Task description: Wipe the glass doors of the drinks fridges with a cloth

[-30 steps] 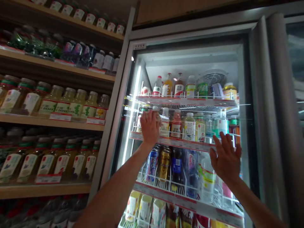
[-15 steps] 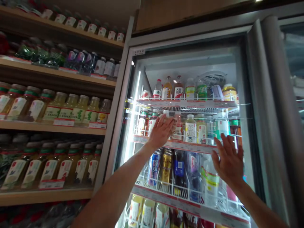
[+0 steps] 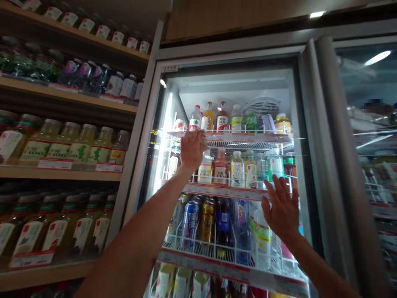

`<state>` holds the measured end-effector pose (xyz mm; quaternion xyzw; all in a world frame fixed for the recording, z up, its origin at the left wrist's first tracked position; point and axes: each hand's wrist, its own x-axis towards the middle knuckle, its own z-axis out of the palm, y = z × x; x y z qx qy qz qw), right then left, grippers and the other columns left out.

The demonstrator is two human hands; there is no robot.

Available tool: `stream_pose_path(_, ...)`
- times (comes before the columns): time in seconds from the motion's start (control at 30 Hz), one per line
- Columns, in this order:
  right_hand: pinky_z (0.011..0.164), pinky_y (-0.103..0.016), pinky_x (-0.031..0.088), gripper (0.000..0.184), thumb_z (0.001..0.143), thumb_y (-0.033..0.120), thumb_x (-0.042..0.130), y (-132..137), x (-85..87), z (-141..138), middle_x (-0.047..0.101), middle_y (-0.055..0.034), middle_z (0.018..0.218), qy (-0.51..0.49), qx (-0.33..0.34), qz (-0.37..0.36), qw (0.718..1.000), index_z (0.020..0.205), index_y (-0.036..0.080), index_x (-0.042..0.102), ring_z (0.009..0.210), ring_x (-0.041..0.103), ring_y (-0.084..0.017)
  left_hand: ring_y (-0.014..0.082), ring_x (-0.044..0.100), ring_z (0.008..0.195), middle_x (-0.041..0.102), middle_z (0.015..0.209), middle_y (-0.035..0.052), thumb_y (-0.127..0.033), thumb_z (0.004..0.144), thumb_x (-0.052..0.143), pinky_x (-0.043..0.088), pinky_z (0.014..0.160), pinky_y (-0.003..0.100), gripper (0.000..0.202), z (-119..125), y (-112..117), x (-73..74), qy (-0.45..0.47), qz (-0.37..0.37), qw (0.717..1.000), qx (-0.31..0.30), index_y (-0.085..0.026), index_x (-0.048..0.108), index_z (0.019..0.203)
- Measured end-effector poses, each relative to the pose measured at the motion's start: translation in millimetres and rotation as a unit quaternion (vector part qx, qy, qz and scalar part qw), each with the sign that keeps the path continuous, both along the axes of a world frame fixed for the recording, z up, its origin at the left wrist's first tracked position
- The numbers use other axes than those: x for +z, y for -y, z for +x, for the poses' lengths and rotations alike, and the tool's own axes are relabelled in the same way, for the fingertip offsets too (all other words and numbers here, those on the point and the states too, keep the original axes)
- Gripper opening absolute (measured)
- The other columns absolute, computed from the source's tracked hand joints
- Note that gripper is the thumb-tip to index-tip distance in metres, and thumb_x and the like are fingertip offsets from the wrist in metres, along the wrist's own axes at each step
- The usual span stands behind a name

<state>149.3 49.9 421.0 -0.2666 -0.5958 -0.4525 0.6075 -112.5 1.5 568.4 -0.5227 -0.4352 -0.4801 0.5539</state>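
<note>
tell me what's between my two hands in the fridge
Head view: a row of upright bottles on the wire shelf, between left hand and right hand.

Cooler frame (image 3: 310, 124): silver-grey.
Shelf-edge strips (image 3: 229, 191): red, white tags.
Wire racks (image 3: 201, 248): white.
Top tier: orange-yellow bottle (image 3: 208, 118); white bottle (image 3: 195, 120), red label band; green-labelled bottle (image 3: 250, 122).
Second tier: reddish-orange bottle (image 3: 221, 167), white label; pale bottle (image 3: 237, 167), white-green label.
Third tier: blue can (image 3: 190, 219), white-red lettering; gold can (image 3: 207, 217); dark blue bottle (image 3: 222, 221).
Side shelving (image 3: 62, 174): tan wood.
Pale yellow bottles (image 3: 58, 142): white labels, green print.
Price tags (image 3: 56, 163): red-white.
</note>
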Motion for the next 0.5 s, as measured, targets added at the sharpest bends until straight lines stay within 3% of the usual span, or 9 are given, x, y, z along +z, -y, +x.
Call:
stream_pose_path(0.07, 0.112, -0.051, 0.019, 0.059, 0.088, 0.029, 0.045, 0, 0.1, -1, 0.031, -0.0074, 0.149, -0.001, -0.002, -0.002, 1.0, 0.144, 0.027, 0.025, 0.137, 0.028, -0.026, 0.0344, 0.026, 0.136, 0.044, 0.141, 0.0105, -0.022, 0.09, 0.036, 0.03, 0.106, 0.057, 0.045, -6, 1, -2.3, 0.053, 0.025, 0.998, 0.003, -0.013, 0.044, 0.133)
stream_pose_path(0.2, 0.112, -0.051, 0.019, 0.056, 0.09, 0.03, 0.043, 3, -0.1, -2, 0.033, -0.0075, 0.148, -0.013, 0.015, -0.015, 1.0, 0.143, 0.028, 0.028, 0.138, 0.028, -0.026, 0.0273, 0.026, 0.137, 0.048, 0.139, 0.0024, -0.028, 0.092, 0.037, 0.026, 0.111, 0.05, 0.041, -4, -1, -11.5, -0.173, -0.044, 0.984, 0.004, -0.022, 0.046, 0.132)
stream_pose_path(0.23, 0.112, -0.051, 0.019, 0.055, 0.09, 0.03, 0.042, 4, -0.2, -3, 0.034, -0.0078, 0.148, -0.015, 0.02, -0.016, 1.0, 0.143, 0.028, 0.029, 0.138, 0.028, -0.026, 0.0264, 0.027, 0.137, 0.048, 0.139, 0.0021, -0.028, 0.093, 0.037, 0.026, 0.112, 0.048, 0.041, -5, 0, -12.2, -0.192, -0.052, 0.98, 0.005, -0.022, 0.046, 0.132)
stream_pose_path(0.27, 0.112, -0.051, 0.019, 0.054, 0.09, 0.031, 0.042, 5, -0.4, -3, 0.035, -0.0081, 0.147, -0.015, 0.022, -0.015, 1.0, 0.142, 0.027, 0.03, 0.138, 0.028, -0.026, 0.0269, 0.028, 0.136, 0.048, 0.139, 0.0037, -0.027, 0.093, 0.036, 0.027, 0.111, 0.048, 0.041, -8, 1, -12.3, -0.168, -0.047, 0.985, 0.007, -0.02, 0.046, 0.132)
stream_pose_path(0.33, 0.112, -0.051, 0.019, 0.052, 0.09, 0.031, 0.041, 6, -0.8, -4, 0.036, -0.0091, 0.146, -0.016, 0.023, -0.014, 1.0, 0.142, 0.026, 0.032, 0.137, 0.028, -0.026, 0.0306, 0.028, 0.136, 0.046, 0.139, 0.01, -0.024, 0.092, 0.034, 0.029, 0.109, 0.052, 0.043, -15, 3, -14.5, -0.038, -0.006, 0.999, 0.01, -0.012, 0.045, 0.132)
stream_pose_path(0.4, 0.111, -0.051, 0.019, 0.052, 0.09, 0.031, 0.041, 6, -1.1, -3, 0.037, -0.0101, 0.146, -0.018, 0.021, -0.017, 0.999, 0.141, 0.025, 0.034, 0.137, 0.029, -0.027, 0.0334, 0.025, 0.136, 0.045, 0.139, 0.0131, -0.023, 0.091, 0.034, 0.03, 0.107, 0.055, 0.045, -19, 4, -24.5, 0.042, 0.022, 0.999, 0.01, -0.009, 0.044, 0.133)
stream_pose_path(0.43, 0.111, -0.051, 0.019, 0.051, 0.09, 0.031, 0.041, 6, -1.3, -3, 0.037, -0.0105, 0.145, -0.018, 0.019, -0.021, 0.999, 0.14, 0.024, 0.034, 0.137, 0.029, -0.027, 0.033, 0.024, 0.137, 0.046, 0.139, 0.012, -0.024, 0.091, 0.035, 0.029, 0.107, 0.055, 0.044, -18, 4, -33.0, 0.023, 0.018, 1.0, 0.009, -0.01, 0.044, 0.133)
stream_pose_path(0.5, 0.111, -0.051, 0.02, 0.051, 0.09, 0.031, 0.042, 5, -1.5, -2, 0.038, -0.0109, 0.145, -0.018, 0.015, -0.024, 0.999, 0.14, 0.024, 0.035, 0.136, 0.03, -0.027, 0.0283, 0.023, 0.138, 0.047, 0.139, 0.0066, -0.028, 0.092, 0.036, 0.026, 0.111, 0.051, 0.043, -16, 3, -53.9, -0.115, -0.022, 0.993, 0.008, -0.017, 0.045, 0.132)
